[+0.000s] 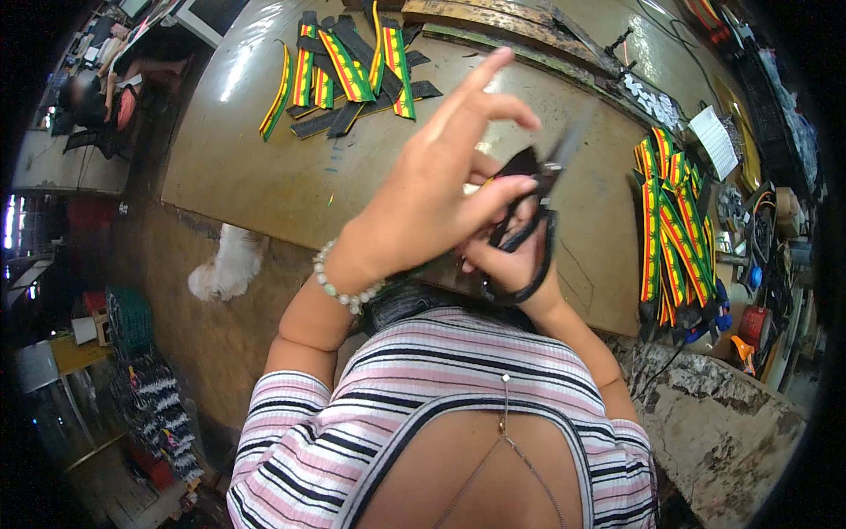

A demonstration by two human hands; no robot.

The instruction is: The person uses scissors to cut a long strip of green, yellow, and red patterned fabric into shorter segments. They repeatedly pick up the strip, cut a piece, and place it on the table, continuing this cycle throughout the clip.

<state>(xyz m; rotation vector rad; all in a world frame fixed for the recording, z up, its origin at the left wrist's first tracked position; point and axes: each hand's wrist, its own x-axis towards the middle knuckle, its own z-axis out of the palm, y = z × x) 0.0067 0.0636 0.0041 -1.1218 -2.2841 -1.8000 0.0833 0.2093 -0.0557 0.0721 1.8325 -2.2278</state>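
Note:
In front of my chest my right hand is closed round a pair of scissors. Their black handle loops show beside the fingers, and the metal blades, smeared by motion, point away to the upper right. My left hand crosses over it, index finger stretched out and thumb bent in. Between its thumb and lower fingers sits a short black strip with a bit of yellow, right beside the scissors. Whether the blades touch the strip I cannot tell. The left fingers partly cover the right hand.
Green, yellow and red strips with black backs lie in a pile at the far left of the table. Another pile is on the right. Wooden boards edge the back. A white dog-like animal is on the floor.

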